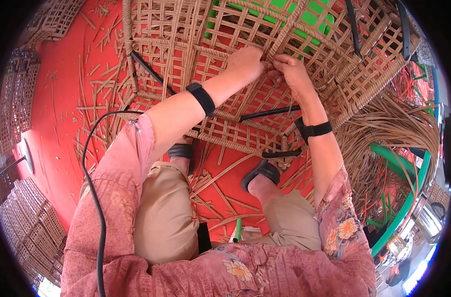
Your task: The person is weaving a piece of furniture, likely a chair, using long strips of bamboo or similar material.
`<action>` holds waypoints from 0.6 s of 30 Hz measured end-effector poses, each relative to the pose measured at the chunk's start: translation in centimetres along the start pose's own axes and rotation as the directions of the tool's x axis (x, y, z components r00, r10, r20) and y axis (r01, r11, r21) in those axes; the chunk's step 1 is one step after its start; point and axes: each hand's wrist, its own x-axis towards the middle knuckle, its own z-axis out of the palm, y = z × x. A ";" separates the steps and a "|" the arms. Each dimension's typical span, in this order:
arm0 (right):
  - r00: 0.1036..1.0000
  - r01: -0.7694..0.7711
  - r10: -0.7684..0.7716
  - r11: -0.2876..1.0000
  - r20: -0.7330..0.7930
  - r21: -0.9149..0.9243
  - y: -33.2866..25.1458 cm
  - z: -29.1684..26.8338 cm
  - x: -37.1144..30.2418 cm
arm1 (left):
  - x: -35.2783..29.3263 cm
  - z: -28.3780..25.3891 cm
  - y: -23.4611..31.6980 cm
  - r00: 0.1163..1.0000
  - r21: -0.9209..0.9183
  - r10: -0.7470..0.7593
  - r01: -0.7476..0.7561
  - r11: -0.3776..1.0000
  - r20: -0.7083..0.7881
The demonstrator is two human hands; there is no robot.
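A large brown wicker frame (225, 106) with an open lattice weave and cord-wrapped ribs lies before me, tilted up at the far right. Over its middle, my left hand (245, 63) is closed, fingers bent toward a wrapped rib (284, 35). Right beside it my right hand (290, 72) pinches with thumb and fingers at the foot of the same rib. The fingertips of both hands nearly meet there. Whatever lies between them is too small and hidden to make out, perhaps a thin strand of the weave.
Black bars (270, 113) brace the frame, and a green plastic piece (314, 22) shows behind it. Loose strands (106, 89) litter the red floor (52, 109). At right, a thick bundle of strands (393, 119) hangs by a green rail (408, 208). Woven panels (30, 222) stand at left.
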 end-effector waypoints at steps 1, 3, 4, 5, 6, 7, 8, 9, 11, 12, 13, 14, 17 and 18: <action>1.000 -0.005 0.005 1.000 0.001 -0.017 -0.2 0.0 0.1 | 0.2 0.0 -0.2 1.000 -0.061 0.002 -0.002 0.998 -0.001; 1.000 -0.015 0.015 0.999 -0.003 -0.032 0.0 -0.3 0.1 | 0.5 -0.7 -0.2 0.999 -0.064 0.016 -0.013 0.998 0.046; 1.000 -0.016 0.016 0.999 0.001 -0.034 0.1 -0.6 0.2 | 0.7 -1.0 -0.2 0.995 -0.065 0.030 -0.024 0.998 0.090; 1.000 -0.017 0.017 0.999 0.014 -0.035 0.2 -0.5 0.3 | 0.9 -1.3 -0.7 0.996 -0.062 0.025 -0.020 0.998 0.088; 1.000 -0.014 0.015 0.999 0.019 -0.035 0.0 -0.4 0.1 | 1.4 -1.7 -1.3 0.986 -0.066 0.071 -0.062 0.996 0.150; 1.000 -0.014 0.015 0.998 0.014 -0.059 -0.4 -0.3 -0.1 | 1.9 -2.0 -1.7 0.971 -0.073 0.117 -0.104 0.992 0.210; 1.000 -0.027 0.028 0.996 0.005 -0.084 -0.2 -0.1 0.0 | 2.4 -1.8 -1.9 0.952 0.017 0.158 -0.168 0.986 0.262; 0.999 -0.035 0.036 0.996 0.008 -0.086 0.1 -0.1 0.1 | 2.7 -1.7 -2.1 0.952 0.012 0.153 -0.162 0.987 0.265; 0.998 -0.044 0.046 0.997 0.038 -0.056 0.4 -0.6 0.0 | 3.0 -1.9 -1.9 0.903 -0.126 0.095 -0.046 0.991 0.419; 0.998 -0.045 0.047 0.997 0.040 -0.057 0.5 -0.8 -0.1 | 3.0 -2.2 -1.4 0.903 -0.127 0.093 -0.043 0.991 0.419; 0.997 -0.045 0.048 0.997 0.058 -0.055 0.7 -1.0 -0.3 | 3.1 -2.4 -0.9 0.885 -0.061 0.093 -0.073 0.995 0.455; 0.996 -0.040 0.044 0.998 0.081 -0.052 0.5 -1.1 -0.3 | 3.1 -2.9 -0.4 0.869 0.009 0.086 -0.104 0.995 0.488; 0.992 -0.039 0.046 0.997 0.116 -0.061 0.4 -1.4 -0.2 | 2.5 -3.1 0.3 0.888 0.123 0.114 -0.187 0.975 0.446; 0.991 -0.039 0.047 0.997 0.127 -0.061 0.3 -1.4 -0.1 | 2.7 -3.0 -0.1 0.884 0.144 0.131 -0.216 0.966 0.449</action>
